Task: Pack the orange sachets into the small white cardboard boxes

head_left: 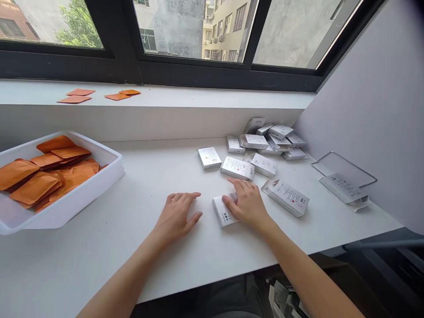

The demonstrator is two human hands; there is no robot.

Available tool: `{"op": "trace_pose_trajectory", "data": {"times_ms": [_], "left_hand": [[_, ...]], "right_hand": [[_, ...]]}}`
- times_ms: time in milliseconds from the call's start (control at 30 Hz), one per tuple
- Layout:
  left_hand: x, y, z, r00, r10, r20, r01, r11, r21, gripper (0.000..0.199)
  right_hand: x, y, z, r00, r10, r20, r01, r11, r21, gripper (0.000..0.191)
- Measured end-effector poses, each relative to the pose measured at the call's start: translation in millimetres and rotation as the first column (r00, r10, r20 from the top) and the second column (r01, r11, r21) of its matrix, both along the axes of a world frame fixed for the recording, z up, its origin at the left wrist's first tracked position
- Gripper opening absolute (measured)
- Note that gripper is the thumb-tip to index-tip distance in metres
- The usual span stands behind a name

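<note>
My left hand [177, 216] hovers over or rests on the white table, its thumb and fingers apart and nothing between them. Under my right hand [247, 201] lies a small white carton [222, 215] with dark print. The thumb presses on its top while the fingers reach over its far side, hiding part of it. Just beyond those fingertips is another printed carton [237, 168]. A carton with a raised end flap [286, 197] lies to the right of the hand. Further back sits a squarish carton [209, 157].
A white plastic bin [96, 183] of orange packets [36, 187] stands at left. Several cartons [280, 132] are piled at the back right. A wire frame [344, 165] and a flattish carton [344, 187] are by the wall. Orange pieces [79, 92] lie on the windowsill [198, 99].
</note>
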State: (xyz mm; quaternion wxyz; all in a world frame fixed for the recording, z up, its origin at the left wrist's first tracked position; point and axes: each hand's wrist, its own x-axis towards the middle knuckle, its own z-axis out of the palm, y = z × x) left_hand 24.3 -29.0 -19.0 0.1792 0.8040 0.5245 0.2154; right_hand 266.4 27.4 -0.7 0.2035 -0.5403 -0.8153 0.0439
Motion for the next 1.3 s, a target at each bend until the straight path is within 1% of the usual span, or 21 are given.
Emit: {"op": "trace_pose_trajectory", "data": {"times_ms": [100,200,267,333,400,467,533,567,633,733,767,800,867,933,967,1000,1033,1100,1133,1200,1300], "left_hand": [[18.0,-4.0,-6.4,1.0,0.0,-0.024,0.001,0.999,0.043,0.055],[41.3,-6.1,-11.2,0.999,0.04,0.028,-0.042,0.998,0.04,0.073],[48.4,-4.5,-11.0,0.987,0.111,0.114,-0.11,0.994,-0.017,0.078],[45.0,-0.7,-7.2,0.949,0.164,0.269,-0.13,0.981,-0.141,0.079],[33.7,3.9,0.0,0.848,0.22,0.481,-0.076,0.951,-0.301,0.075],[19.6,7.8,9.0,0.691,0.331,0.643,-0.031,0.902,-0.43,0.062],[7.3,10.8,17.4,0.527,0.43,0.733,-0.018,0.868,-0.497,0.048],[2.5,12.1,20.8,0.456,0.451,0.767,-0.005,0.863,-0.505,0.045],[-3.7,14.4,25.0,0.333,0.46,0.823,0.041,0.865,-0.5,0.047],[-5.3,16.3,25.0,0.23,0.518,0.824,0.074,0.835,-0.546,0.055],[-4.4,16.0,24.0,0.244,0.541,0.805,0.085,0.815,-0.573,0.058],[-3.3,15.0,22.9,0.3,0.55,0.78,0.101,0.794,-0.599,0.061],[-1.2,11.4,21.3,0.509,0.508,0.696,0.072,0.78,-0.622,0.067],[-0.8,6.6,21.4,0.703,0.447,0.553,-0.107,0.836,-0.538,0.062],[-1.4,4.6,21.8,0.752,0.433,0.498,-0.225,0.878,-0.423,0.055],[-2.4,3.1,22.5,0.78,0.407,0.475,-0.311,0.911,-0.271,0.047],[-3.6,2.2,23.0,0.808,0.353,0.473,-0.338,0.934,-0.119,0.041],[-5.5,2.1,23.5,0.865,0.181,0.468,-0.248,0.965,0.085,0.036],[-5.9,2.5,23.5,0.883,0.102,0.458,-0.172,0.978,0.114,0.032],[-5.5,3.1,23.0,0.894,0.025,0.448,-0.057,0.997,0.06,0.024],[-2.9,2.5,22.3,0.885,0.063,0.461,-0.036,0.997,-0.067,0.016]], "right_hand": [[-7.9,-8.5,-2.5,0.996,-0.083,-0.038,0.079,0.992,-0.093,0.038],[-22.9,-7.6,-4.4,0.99,-0.098,-0.104,0.084,0.988,-0.127,0.029],[-36.0,-5.3,-3.2,0.983,-0.097,-0.159,0.071,0.985,-0.158,0.026],[-47.2,-3.1,0.8,0.964,-0.097,-0.247,0.036,0.97,-0.24,0.026],[-53.7,-0.7,7.4,0.92,-0.102,-0.378,-0.061,0.916,-0.396,0.03],[-55.1,2.3,15.3,0.838,-0.135,-0.529,-0.215,0.809,-0.547,0.041],[-53.6,5.2,22.4,0.735,-0.158,-0.659,-0.369,0.722,-0.585,0.052],[-52.6,6.3,24.9,0.691,-0.138,-0.71,-0.431,0.709,-0.557,0.056],[-51.5,6.8,26.6,0.633,-0.016,-0.774,-0.532,0.717,-0.45,0.06],[-55.0,2.5,19.4,0.597,0.251,-0.762,-0.606,0.763,-0.224,0.07],[-57.7,0.0,14.9,0.599,0.31,-0.738,-0.593,0.791,-0.149,0.074],[-60.6,-2.7,10.1,0.608,0.335,-0.72,-0.555,0.827,-0.085,0.076],[-65.7,-7.8,1.0,0.631,0.286,-0.721,-0.441,0.897,-0.031,0.068],[-67.7,-11.1,-5.1,0.623,0.189,-0.759,-0.373,0.924,-0.077,0.054],[-67.1,-12.0,-6.6,0.609,0.149,-0.779,-0.374,0.92,-0.116,0.05],[-65.7,-12.7,-7.1,0.596,0.122,-0.794,-0.391,0.907,-0.155,0.051],[-63.8,-13.2,-6.8,0.584,0.099,-0.806,-0.414,0.89,-0.191,0.054],[-59.8,-14.3,-4.5,0.574,0.054,-0.817,-0.449,0.855,-0.259,0.06],[-58.2,-14.9,-3.0,0.582,0.038,-0.812,-0.46,0.839,-0.291,0.062],[-56.1,-15.9,-0.1,0.611,0.018,-0.791,-0.466,0.817,-0.341,0.06],[-54.8,-16.2,1.8,0.632,0.004,-0.775,-0.405,0.854,-0.327,0.064]]}}
